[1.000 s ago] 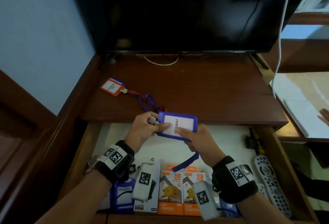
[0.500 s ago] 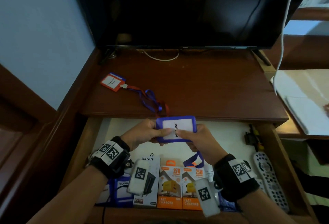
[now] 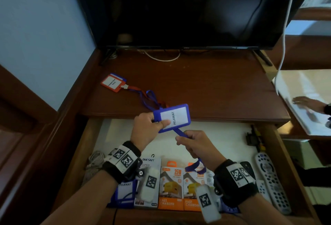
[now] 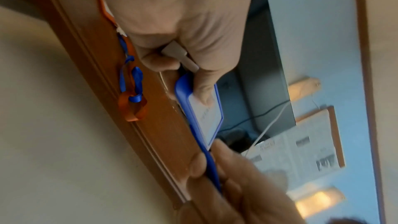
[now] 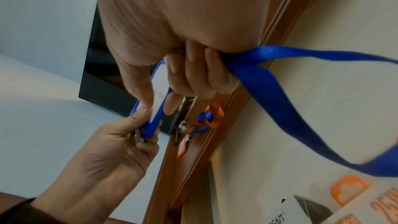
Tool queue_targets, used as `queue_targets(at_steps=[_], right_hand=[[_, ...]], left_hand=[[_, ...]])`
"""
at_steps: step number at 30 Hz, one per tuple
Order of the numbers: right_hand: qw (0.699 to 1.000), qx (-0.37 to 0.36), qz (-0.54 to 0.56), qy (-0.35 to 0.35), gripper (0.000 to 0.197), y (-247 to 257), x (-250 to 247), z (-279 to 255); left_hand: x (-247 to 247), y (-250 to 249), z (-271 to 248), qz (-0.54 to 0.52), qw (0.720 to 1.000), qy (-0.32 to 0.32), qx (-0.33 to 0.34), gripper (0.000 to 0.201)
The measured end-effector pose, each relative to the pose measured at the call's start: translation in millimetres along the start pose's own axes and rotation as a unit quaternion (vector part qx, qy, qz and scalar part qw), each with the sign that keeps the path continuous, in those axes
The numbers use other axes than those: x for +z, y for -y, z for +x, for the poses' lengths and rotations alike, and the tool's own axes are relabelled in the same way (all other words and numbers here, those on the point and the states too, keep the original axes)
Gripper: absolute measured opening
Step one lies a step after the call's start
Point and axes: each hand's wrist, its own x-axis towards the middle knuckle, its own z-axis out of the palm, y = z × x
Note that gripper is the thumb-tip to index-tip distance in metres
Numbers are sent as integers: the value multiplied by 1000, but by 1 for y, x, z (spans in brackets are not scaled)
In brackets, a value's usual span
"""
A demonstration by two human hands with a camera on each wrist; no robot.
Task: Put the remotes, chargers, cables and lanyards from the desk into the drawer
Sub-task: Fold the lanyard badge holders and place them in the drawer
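Head view: left hand [image 3: 146, 128] fingers pinched the blue badge holder [image 3: 172, 118] at frame centre; right hand [image 3: 195, 144] fingers curled around its blue strap [image 3: 180, 132]. Red lanyard [image 3: 113, 83] lay upper left on the table [image 3: 206, 88], above the open drawer [image 3: 222, 135].

The badge holder [image 3: 172, 118] is held above the front edge of the desk [image 3: 206, 88], over the open drawer [image 3: 211, 131], with the left hand [image 3: 149, 126] at its left end and the right hand [image 3: 194, 143] just below it on the strap [image 3: 180, 132]. Behind and to the left, a second lanyard [image 3: 114, 82] lies on the desk in front of the television [image 3: 188, 10]. In the drawer, charger boxes [image 3: 171, 187] stand in a row along the near edge, a coiled cable [image 3: 94, 162] lies at the left, and a remote [image 3: 272, 180] lies at the right.
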Motion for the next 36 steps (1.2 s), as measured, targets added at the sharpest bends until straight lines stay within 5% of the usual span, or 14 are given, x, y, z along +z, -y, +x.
queue_targets(at_steps=[5,8,10,16,21,25,30,33,36], right_hand=[[999,-12,-22,33,21,13,4,-2],[997,-36,-52,41,23,21,1,-3],[995,-51,-77,35,22,24,-4,-2],[991,-48,-121,25,25,20,-21,5],[992,-40,-114,-18,22,4,-36,12],[999,6,-28,17,27,-21,-44,13],[991,38,126,18,21,-34,-35,13],[963,61,261,-18,28,-37,-23,19],[957,70,282,-13,28,-40,-10,31]], left_hand=[[16,-2,-5,124,990,4,68,23],[27,5,-8,211,973,65,68,27],[30,10,-10,253,956,124,82,9],[33,19,-15,116,946,302,27,22],[30,21,-14,58,931,359,-14,16],[22,17,-14,-41,914,401,-49,23],[24,14,-14,-155,915,366,-67,28],[29,12,-13,-220,926,295,-86,18],[33,9,-8,-268,934,208,-110,14]])
